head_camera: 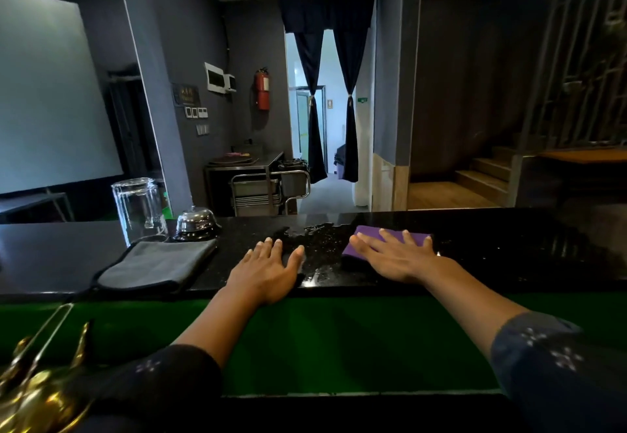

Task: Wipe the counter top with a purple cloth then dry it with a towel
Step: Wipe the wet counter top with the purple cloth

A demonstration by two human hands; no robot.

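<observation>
A black speckled counter top (509, 252) runs across the view, with a wet patch (315, 235) at its middle. The folded purple cloth (369, 231) lies just right of the water, and my right hand (397, 256) presses flat on it with fingers spread. My left hand (271, 269) rests flat and empty on the counter's near edge, left of the wet patch. A folded grey towel (156, 264) lies further left on the counter, untouched.
Behind the towel stand a clear glass jar (139, 208) and a chrome service bell (195, 222). A green ledge (339, 341) runs below the counter's near edge. A gold ornament (37, 385) sits at the lower left. Beyond the counter are a steel cart (268, 191) and a curtained doorway.
</observation>
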